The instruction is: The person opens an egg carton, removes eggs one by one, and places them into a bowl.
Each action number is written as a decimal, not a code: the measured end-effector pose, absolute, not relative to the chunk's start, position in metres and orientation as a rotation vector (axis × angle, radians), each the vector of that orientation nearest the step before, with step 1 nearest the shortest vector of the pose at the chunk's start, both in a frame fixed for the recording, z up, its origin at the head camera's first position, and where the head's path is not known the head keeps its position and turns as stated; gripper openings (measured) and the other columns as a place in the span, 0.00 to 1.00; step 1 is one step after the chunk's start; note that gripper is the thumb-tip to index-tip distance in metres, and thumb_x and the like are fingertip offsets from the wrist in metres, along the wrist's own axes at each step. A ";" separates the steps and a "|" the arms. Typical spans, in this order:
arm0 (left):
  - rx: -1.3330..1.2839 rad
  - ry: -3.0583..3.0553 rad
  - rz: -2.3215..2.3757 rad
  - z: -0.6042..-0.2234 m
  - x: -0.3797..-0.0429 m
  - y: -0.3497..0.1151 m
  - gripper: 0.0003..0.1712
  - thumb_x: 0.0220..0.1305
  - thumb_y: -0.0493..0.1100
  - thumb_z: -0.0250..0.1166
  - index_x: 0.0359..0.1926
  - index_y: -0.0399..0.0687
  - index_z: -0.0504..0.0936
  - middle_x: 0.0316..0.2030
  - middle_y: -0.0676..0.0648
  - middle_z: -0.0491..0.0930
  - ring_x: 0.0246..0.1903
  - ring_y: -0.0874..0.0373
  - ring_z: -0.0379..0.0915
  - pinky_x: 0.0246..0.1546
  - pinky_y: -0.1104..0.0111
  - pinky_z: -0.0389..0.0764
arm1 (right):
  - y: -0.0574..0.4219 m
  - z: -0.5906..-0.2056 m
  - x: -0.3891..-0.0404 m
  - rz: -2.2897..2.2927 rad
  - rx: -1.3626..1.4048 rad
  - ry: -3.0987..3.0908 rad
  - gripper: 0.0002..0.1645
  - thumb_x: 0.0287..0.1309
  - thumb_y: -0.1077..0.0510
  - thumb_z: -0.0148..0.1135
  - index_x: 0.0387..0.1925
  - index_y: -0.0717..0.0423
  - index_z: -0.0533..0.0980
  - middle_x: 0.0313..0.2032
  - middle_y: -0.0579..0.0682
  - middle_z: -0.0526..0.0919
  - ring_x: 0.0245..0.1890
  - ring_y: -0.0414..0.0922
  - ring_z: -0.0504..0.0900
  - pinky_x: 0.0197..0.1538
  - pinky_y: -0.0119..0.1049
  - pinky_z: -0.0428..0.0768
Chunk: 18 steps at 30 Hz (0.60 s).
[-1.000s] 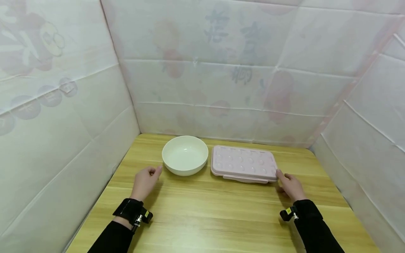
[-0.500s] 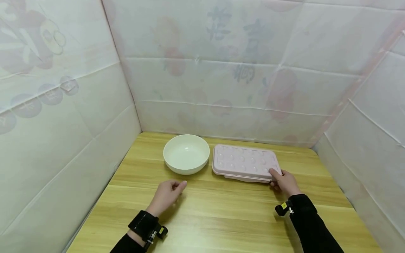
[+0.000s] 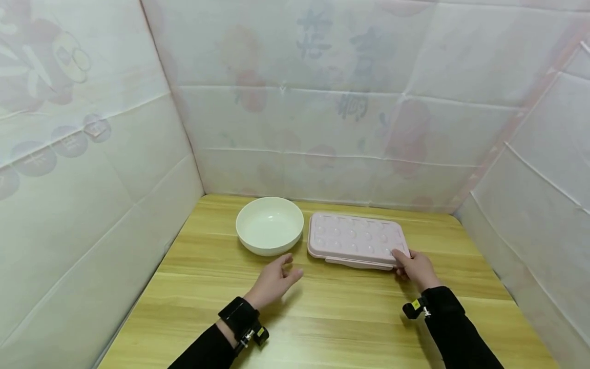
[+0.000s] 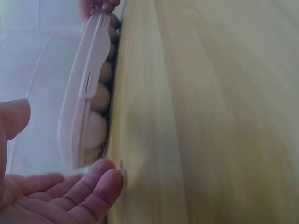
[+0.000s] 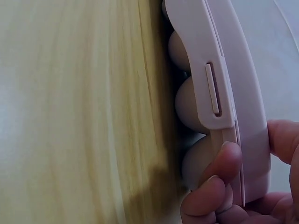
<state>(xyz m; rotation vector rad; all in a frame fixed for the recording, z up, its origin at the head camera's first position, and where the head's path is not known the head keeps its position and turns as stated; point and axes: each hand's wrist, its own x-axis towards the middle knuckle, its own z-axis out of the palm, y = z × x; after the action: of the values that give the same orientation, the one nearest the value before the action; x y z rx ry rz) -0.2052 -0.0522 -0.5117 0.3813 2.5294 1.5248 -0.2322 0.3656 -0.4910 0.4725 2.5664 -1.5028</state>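
Box (image 3: 355, 237), pale pink and lidded, is set lengthwise on the worktop (image 3: 350, 318), just right of the white bowl (image 3: 269, 225), with a narrow gap between. Its front right corner is gripped by the right hand (image 3: 416, 269): thumb on the lid, fingers (image 5: 205, 196) clamped below the edge, probably so that the box is steadied from its end. The clasp (image 3: 359, 264) is turned toward the person, presumably so that it can be reached from the front. Left hand (image 3: 273, 284) is held low before the bowl; thumb and fingers are apart, nothing gripped, perhaps so that both things are kept within reach.

Egg-like rounds (image 5: 189, 105) are seen under the clasp side; whether real eggs or moulded shapes cannot be told. Underside of the box is hidden, so whether the gripped corner is slightly raised cannot be judged. Whether the bowl is touched by the left fingers is likewise unclear. Right hand is cut off by the frame edge in the right wrist view; left wrist view is blurred.
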 end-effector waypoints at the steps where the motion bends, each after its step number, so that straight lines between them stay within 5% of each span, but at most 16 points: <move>1: 0.375 2.509 1.540 -0.512 -0.207 -0.048 0.45 0.77 0.58 0.65 0.80 0.33 0.62 0.73 0.31 0.72 0.57 0.41 0.85 0.53 0.52 0.89 | 0.366 -0.491 -0.231 -1.497 0.474 2.569 0.39 0.78 0.37 0.58 0.65 0.69 0.71 0.29 0.46 0.83 0.29 0.39 0.81 0.34 0.32 0.81; 8: 0.212 2.389 1.629 -0.514 -0.224 -0.021 0.54 0.78 0.64 0.61 0.85 0.37 0.48 0.73 0.31 0.73 0.52 0.47 0.88 0.55 0.55 0.88 | 0.364 -0.491 -0.225 -1.501 0.487 2.581 0.35 0.77 0.37 0.60 0.58 0.67 0.74 0.30 0.47 0.83 0.30 0.40 0.81 0.35 0.33 0.81; 14: 0.180 2.223 1.806 -0.519 -0.237 -0.003 0.49 0.83 0.59 0.55 0.85 0.32 0.45 0.79 0.29 0.63 0.37 0.49 0.88 0.42 0.60 0.91 | 0.362 -0.490 -0.221 -1.512 0.472 2.577 0.34 0.77 0.37 0.59 0.55 0.66 0.73 0.30 0.46 0.82 0.30 0.40 0.81 0.35 0.32 0.80; 18: 0.153 2.141 1.891 -0.523 -0.244 0.006 0.44 0.86 0.57 0.51 0.84 0.30 0.48 0.68 0.29 0.76 0.34 0.45 0.89 0.36 0.59 0.91 | 0.361 -0.490 -0.219 -1.487 0.469 2.601 0.35 0.78 0.37 0.58 0.59 0.66 0.73 0.34 0.54 0.84 0.33 0.45 0.83 0.36 0.35 0.81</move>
<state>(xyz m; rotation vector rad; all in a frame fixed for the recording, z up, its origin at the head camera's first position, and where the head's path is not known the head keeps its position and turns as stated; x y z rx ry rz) -0.2443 0.0061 -0.5231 0.1533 2.1407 1.8911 -0.2195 0.3614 -0.4899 0.4693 2.6009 -1.4869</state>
